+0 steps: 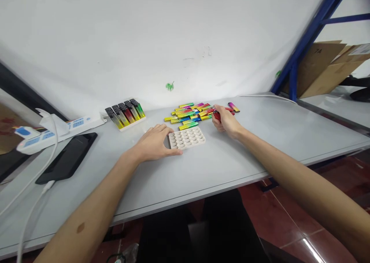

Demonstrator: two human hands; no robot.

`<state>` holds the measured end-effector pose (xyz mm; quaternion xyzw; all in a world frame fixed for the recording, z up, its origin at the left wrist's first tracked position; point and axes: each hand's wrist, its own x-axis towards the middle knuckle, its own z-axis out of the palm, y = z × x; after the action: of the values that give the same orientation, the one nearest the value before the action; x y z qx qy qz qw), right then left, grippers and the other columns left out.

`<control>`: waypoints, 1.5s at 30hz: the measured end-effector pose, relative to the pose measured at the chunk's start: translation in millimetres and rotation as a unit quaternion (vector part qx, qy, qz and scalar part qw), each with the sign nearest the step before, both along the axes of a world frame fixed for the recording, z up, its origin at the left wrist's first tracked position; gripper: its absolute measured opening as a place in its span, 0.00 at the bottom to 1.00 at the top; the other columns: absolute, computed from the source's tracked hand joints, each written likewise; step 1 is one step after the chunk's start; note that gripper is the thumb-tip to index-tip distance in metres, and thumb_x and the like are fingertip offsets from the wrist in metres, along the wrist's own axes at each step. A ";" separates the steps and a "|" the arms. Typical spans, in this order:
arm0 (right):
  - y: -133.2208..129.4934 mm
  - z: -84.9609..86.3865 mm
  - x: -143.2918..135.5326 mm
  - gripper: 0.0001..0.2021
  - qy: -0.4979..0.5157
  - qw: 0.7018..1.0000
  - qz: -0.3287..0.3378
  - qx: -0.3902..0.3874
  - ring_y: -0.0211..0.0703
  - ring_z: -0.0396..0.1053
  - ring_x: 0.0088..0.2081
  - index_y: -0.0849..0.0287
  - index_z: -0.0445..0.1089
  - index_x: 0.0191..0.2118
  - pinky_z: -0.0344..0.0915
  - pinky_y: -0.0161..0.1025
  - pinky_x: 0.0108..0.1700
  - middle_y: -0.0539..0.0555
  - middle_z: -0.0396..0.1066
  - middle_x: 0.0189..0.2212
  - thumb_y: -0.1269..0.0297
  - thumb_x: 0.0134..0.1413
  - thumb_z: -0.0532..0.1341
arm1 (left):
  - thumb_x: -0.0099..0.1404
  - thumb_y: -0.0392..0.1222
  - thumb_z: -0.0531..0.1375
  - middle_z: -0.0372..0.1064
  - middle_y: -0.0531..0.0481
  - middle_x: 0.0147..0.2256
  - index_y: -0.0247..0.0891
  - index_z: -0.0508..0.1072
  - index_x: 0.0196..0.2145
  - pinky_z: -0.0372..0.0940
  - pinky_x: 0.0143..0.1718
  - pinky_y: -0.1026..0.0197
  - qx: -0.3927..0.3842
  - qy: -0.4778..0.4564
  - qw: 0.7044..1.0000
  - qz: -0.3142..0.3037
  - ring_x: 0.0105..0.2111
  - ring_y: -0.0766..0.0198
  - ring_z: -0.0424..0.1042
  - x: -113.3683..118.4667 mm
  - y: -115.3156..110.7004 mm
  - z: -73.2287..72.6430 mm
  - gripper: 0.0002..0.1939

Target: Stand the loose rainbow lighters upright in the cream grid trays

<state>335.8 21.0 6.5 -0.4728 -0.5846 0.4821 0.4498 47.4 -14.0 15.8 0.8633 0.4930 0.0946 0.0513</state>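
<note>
My left hand (156, 141) grips the left end of a white tray (187, 138) with rows of oval holes, fingers at its back corner and thumb along its front edge. The holes hold nothing. My right hand (226, 121) is closed around a red-handled tool (217, 116); red ends stick out behind the hand and its exact kind is hidden. It is at the right side of a loose pile of shiny, rainbow-coloured lighter bodies (189, 114). One purple and yellow lighter body (233, 107) lies apart, beyond my right hand.
At the back left, a second white tray (133, 124) holds upright lighters (125, 113) with black tops. A black phone (68, 157) with a white cable (47, 186) and a power strip (62, 132) lie at the left. A wall rises behind; cardboard boxes (326, 66) stand right, past a blue frame (300, 43).
</note>
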 end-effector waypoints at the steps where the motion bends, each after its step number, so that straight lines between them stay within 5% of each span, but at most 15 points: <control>1: -0.6 0.0 -0.8 0.28 0.001 1.000 0.000 0.000 0.33 0.36 0.17 0.55 0.48 0.16 0.36 0.36 0.19 0.45 0.42 0.14 0.42 0.62 0.48 | 0.50 0.75 0.60 0.68 0.41 0.52 0.42 0.70 0.49 0.60 0.52 0.46 -0.002 0.004 1.000 -0.002 0.52 0.44 0.67 0.5 -0.6 0.4 0.40; 4: -2.1 -0.6 -2.1 0.29 -0.007 1.000 0.004 0.003 0.33 0.37 0.17 0.55 0.49 0.17 0.36 0.36 0.19 0.45 0.42 0.15 0.40 0.61 0.48 | 0.51 0.75 0.59 0.68 0.42 0.51 0.41 0.69 0.49 0.60 0.53 0.48 -0.009 -0.002 1.000 -0.024 0.52 0.46 0.66 5.0 -3.2 0.8 0.40; 14: -0.3 -4.9 0.6 0.24 -0.041 0.997 0.050 0.043 0.33 0.40 0.17 0.55 0.48 0.16 0.38 0.35 0.20 0.46 0.43 0.14 0.57 0.65 0.44 | 0.54 0.73 0.59 0.65 0.43 0.51 0.41 0.66 0.52 0.60 0.53 0.47 0.012 -0.035 0.995 -0.091 0.51 0.50 0.64 20.1 -6.8 -7.1 0.39; 19: -2.7 -6.4 -3.8 0.29 -0.040 0.997 0.063 0.005 0.33 0.37 0.17 0.56 0.52 0.17 0.36 0.36 0.21 0.44 0.40 0.14 0.44 0.65 0.46 | 0.56 0.70 0.60 0.65 0.44 0.52 0.41 0.65 0.54 0.59 0.55 0.46 0.035 -0.053 0.994 -0.092 0.53 0.50 0.64 20.6 -7.6 -5.5 0.37; 22: -6.8 -3.9 -7.8 0.30 -0.027 0.997 0.079 0.001 0.33 0.42 0.18 0.58 0.62 0.22 0.41 0.36 0.21 0.45 0.46 0.16 0.37 0.62 0.47 | 0.58 0.67 0.60 0.64 0.43 0.54 0.41 0.64 0.56 0.58 0.57 0.46 0.050 -0.066 0.992 -0.090 0.55 0.50 0.62 21.0 -8.2 -4.9 0.36; 26: -11.2 2.8 -9.2 0.25 -0.052 0.993 0.078 0.072 0.36 0.57 0.25 0.59 0.68 0.29 0.55 0.36 0.27 0.49 0.62 0.24 0.39 0.59 0.56 | 0.59 0.67 0.60 0.65 0.44 0.54 0.42 0.64 0.56 0.58 0.56 0.46 0.059 -0.075 0.992 -0.085 0.54 0.51 0.63 23.0 -9.6 -5.6 0.35; 33: -10.8 7.4 -7.6 0.15 -0.042 0.978 0.093 0.180 0.39 0.66 0.32 0.59 0.73 0.29 0.62 0.40 0.37 0.51 0.72 0.28 0.51 0.56 0.65 | 0.56 0.70 0.60 0.66 0.42 0.53 0.40 0.65 0.54 0.59 0.53 0.46 0.036 -0.061 0.991 -0.110 0.52 0.49 0.65 38.6 -15.4 -13.0 0.38; 38: -12.3 0.1 -20.2 0.16 -0.003 0.984 0.093 0.151 0.38 0.69 0.30 0.60 0.74 0.37 0.68 0.41 0.36 0.51 0.73 0.30 0.53 0.48 0.70 | 0.55 0.71 0.60 0.65 0.40 0.55 0.39 0.64 0.56 0.58 0.56 0.45 0.010 -0.072 0.991 -0.114 0.56 0.46 0.63 47.8 -17.7 -16.2 0.41; 45: -19.3 3.1 -24.7 0.17 -0.160 0.957 0.017 0.240 0.38 0.65 0.27 0.60 0.71 0.37 0.63 0.40 0.32 0.50 0.71 0.26 0.50 0.51 0.68 | 0.55 0.66 0.64 0.61 0.40 0.61 0.44 0.48 0.67 0.54 0.60 0.44 -0.037 -0.121 0.987 -0.097 0.61 0.45 0.58 49.7 -19.3 -16.3 0.50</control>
<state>311.1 1.8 9.6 -0.4116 -0.7556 0.2529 0.4425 97.1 -33.3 -0.5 0.8868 0.4001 0.1746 0.1519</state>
